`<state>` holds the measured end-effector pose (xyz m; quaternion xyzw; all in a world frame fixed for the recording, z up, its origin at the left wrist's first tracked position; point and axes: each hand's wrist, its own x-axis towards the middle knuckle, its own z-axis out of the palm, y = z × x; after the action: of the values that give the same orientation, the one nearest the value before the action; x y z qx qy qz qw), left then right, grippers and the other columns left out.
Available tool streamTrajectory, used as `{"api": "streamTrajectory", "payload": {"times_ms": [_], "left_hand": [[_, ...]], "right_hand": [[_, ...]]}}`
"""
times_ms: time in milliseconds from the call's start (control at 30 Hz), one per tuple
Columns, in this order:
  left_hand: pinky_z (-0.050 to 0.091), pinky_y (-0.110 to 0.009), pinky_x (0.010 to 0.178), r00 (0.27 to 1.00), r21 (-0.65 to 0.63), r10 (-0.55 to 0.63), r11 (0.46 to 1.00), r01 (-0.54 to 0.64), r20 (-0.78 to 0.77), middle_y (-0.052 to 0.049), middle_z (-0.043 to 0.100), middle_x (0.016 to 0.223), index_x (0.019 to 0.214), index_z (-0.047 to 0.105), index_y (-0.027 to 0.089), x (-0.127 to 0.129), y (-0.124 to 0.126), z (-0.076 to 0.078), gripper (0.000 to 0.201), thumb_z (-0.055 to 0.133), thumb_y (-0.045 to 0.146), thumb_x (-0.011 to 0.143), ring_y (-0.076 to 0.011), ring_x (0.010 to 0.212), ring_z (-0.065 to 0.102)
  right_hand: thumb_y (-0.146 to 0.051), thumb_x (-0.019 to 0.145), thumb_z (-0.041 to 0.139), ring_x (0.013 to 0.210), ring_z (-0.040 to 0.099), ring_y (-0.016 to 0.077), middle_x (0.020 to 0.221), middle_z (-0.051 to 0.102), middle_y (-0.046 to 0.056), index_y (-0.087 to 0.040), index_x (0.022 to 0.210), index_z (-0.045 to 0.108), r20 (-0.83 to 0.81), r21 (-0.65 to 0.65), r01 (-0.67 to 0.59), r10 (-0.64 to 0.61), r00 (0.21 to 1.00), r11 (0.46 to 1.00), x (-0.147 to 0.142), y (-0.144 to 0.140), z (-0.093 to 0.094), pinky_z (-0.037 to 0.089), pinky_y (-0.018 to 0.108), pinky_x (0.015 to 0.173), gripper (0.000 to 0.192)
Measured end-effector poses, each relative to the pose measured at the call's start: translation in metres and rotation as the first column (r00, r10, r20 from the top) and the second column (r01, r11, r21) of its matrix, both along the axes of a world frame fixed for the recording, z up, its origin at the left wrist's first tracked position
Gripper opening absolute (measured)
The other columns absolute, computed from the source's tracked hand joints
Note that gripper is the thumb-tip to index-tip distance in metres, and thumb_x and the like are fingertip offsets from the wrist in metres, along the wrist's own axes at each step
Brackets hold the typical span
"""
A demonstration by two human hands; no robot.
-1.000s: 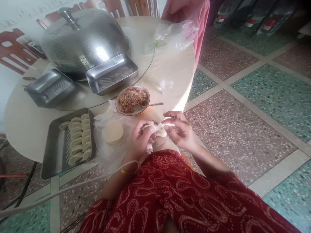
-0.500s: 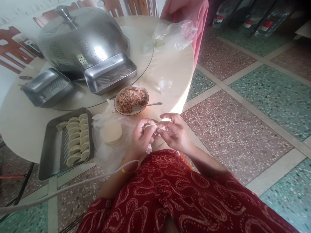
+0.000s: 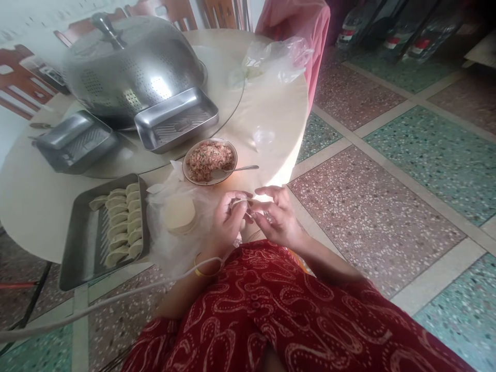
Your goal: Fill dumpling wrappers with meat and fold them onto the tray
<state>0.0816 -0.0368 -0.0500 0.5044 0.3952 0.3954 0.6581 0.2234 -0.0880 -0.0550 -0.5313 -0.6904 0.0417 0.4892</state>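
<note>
Two hands are engaged at the near edge of the round cream table (image 3: 267,111). The left hand (image 3: 225,222) cradles a pale folded dough dumpling (image 3: 239,203); the right hand (image 3: 277,219) pinches its rim between thumb and fingertips. The seam is best pressed progressively along the rim, with filling kept inside. The dumpling's long axis appears to run left to right, seam uppermost, though most of it is hidden.

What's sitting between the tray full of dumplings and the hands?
In the head view, a stack of round wrappers on thin plastic wrap lies between the tray of dumplings and the left hand.
</note>
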Motion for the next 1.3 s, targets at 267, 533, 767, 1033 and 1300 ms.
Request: {"api": "streamTrajectory", "payload": {"times_ms": [267, 533, 767, 1033, 1300], "left_hand": [[0.050, -0.020, 0.054, 1.000, -0.062, -0.001, 0.998, 0.002, 0.010, -0.006, 0.068, 0.104, 0.095, 0.059, 0.019, -0.002, 0.001, 0.002, 0.017, 0.065, 0.029, 0.083, -0.0080, 0.061, 0.061], [0.050, -0.021, 0.057, 0.996, 0.086, -0.034, 0.995, 0.040, -0.077, -0.004, 0.066, 0.108, 0.088, 0.059, 0.021, -0.001, 0.002, -0.003, 0.011, 0.064, 0.023, 0.079, -0.0061, 0.058, 0.056], [0.050, -0.022, 0.063, 0.975, 0.162, -0.115, 0.976, 0.146, -0.190, -0.003, 0.062, 0.114, 0.091, 0.061, 0.023, -0.003, 0.001, -0.018, 0.011, 0.064, 0.021, 0.081, -0.0108, 0.076, 0.056], [0.050, -0.022, 0.064, 0.985, 0.097, -0.089, 0.990, 0.104, -0.148, -0.002, 0.066, 0.106, 0.089, 0.060, 0.022, -0.001, 0.004, -0.013, 0.010, 0.064, 0.024, 0.081, -0.0111, 0.074, 0.062], [0.052, -0.022, 0.062, 0.985, 0.112, -0.098, 0.987, 0.114, -0.141, -0.003, 0.066, 0.107, 0.087, 0.061, 0.021, 0.001, 0.004, -0.010, 0.011, 0.066, 0.023, 0.077, -0.0130, 0.079, 0.062]], "right_hand": [[-0.023, 0.086, 0.062, 0.108, 0.060, 0.0246, 0.111, 0.062, 0.005, -0.026, 0.097, 0.063, -0.253, -0.242, 0.027, -0.090, 0.963, 0.970, 0.014, 0.000, 0.006, 0.053, 0.048, 0.090, 0.011], [-0.017, 0.080, 0.062, 0.097, 0.063, 0.0219, 0.099, 0.066, 0.006, -0.022, 0.080, 0.064, -0.291, -0.430, -0.040, -0.096, 0.952, 0.902, 0.017, 0.011, 0.012, 0.051, 0.045, 0.090, 0.005], [-0.021, 0.081, 0.061, 0.079, 0.062, 0.0144, 0.081, 0.066, 0.001, -0.021, 0.074, 0.065, -0.457, -0.502, -0.170, -0.094, 0.885, 0.848, 0.020, 0.019, 0.009, 0.050, 0.033, 0.077, 0.008], [-0.025, 0.085, 0.062, 0.083, 0.063, 0.0155, 0.088, 0.068, 0.002, -0.021, 0.087, 0.066, -0.466, -0.503, -0.194, -0.075, 0.882, 0.842, 0.023, 0.014, 0.011, 0.050, 0.034, 0.076, 0.006], [-0.016, 0.081, 0.062, 0.096, 0.061, 0.0241, 0.098, 0.068, 0.006, -0.022, 0.086, 0.068, -0.127, -0.414, -0.005, -0.052, 0.991, 0.910, 0.019, 0.009, 0.017, 0.052, 0.045, 0.085, 0.010]]}}
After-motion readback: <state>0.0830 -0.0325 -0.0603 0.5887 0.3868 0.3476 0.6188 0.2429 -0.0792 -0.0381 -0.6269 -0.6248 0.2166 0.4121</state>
